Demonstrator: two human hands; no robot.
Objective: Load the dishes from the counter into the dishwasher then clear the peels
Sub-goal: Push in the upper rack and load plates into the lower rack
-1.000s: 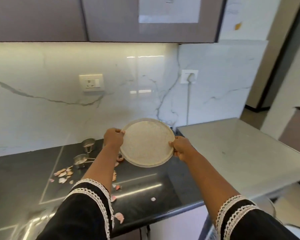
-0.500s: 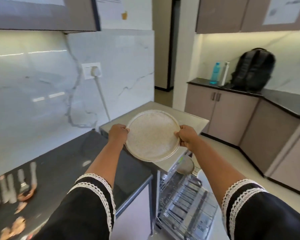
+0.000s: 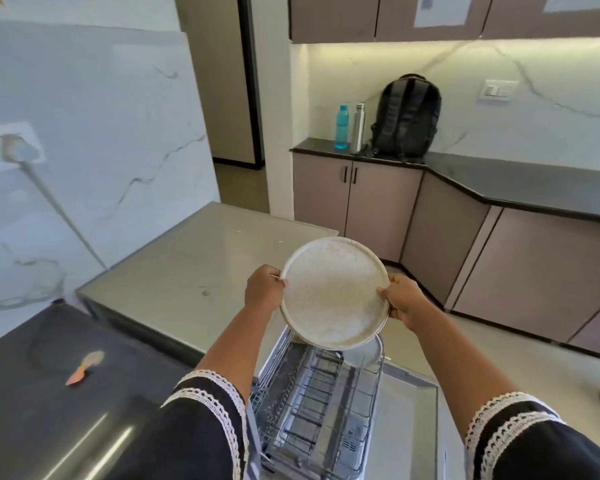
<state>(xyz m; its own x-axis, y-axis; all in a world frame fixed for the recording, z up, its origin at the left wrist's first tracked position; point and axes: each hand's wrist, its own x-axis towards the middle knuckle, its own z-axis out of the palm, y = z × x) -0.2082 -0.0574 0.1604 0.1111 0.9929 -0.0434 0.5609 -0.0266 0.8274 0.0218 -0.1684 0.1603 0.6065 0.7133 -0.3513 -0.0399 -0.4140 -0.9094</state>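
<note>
Nearest the camera, the pulled-out dishwasher rack [image 3: 321, 403] sits low and open, with one plate [image 3: 366, 351] already standing at its far end. Above it the person holds a speckled plate [image 3: 333, 292] in the air, left hand [image 3: 264, 292] and right hand [image 3: 404, 299] each clamped on opposite rims, so both grips are closed on it. Biggest risk is probably clipping that racked plate or missing the tines on the way down, since the held one hides the slot. A peel [image 3: 84, 368] waits on the dark worktop [image 3: 32, 393]; the backpack [image 3: 406, 119] is well clear.
</note>
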